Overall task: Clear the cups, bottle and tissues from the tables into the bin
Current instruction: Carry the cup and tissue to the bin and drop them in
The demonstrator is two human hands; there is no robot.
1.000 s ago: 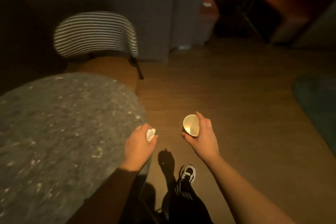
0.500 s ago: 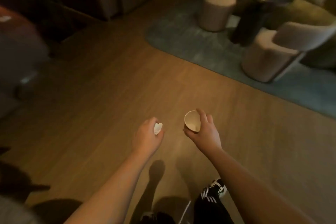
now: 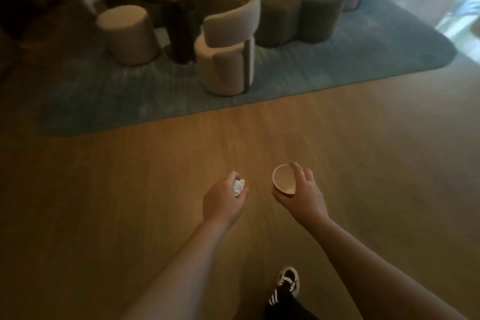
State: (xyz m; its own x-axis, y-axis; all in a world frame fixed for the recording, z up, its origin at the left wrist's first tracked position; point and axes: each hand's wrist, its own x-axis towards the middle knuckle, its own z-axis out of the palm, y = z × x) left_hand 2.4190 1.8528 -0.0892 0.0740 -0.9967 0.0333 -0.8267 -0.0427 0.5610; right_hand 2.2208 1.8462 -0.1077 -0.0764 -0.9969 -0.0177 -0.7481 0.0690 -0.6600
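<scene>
Low in the frame's centre, over the wood floor point(image 3: 130, 215), the left hand point(image 3: 223, 202) is closed round a crumpled tissue point(image 3: 238, 186) while the right hand point(image 3: 302, 196) grips an upright paper cup point(image 3: 284, 179) by its side, with a rug point(image 3: 337, 67) and chairs point(image 3: 228, 52) above.

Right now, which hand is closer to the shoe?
The right hand. It holds the cup almost straight above the shoe in the picture. The left hand, closed on the tissue, is farther off to the shoe's left.
</scene>
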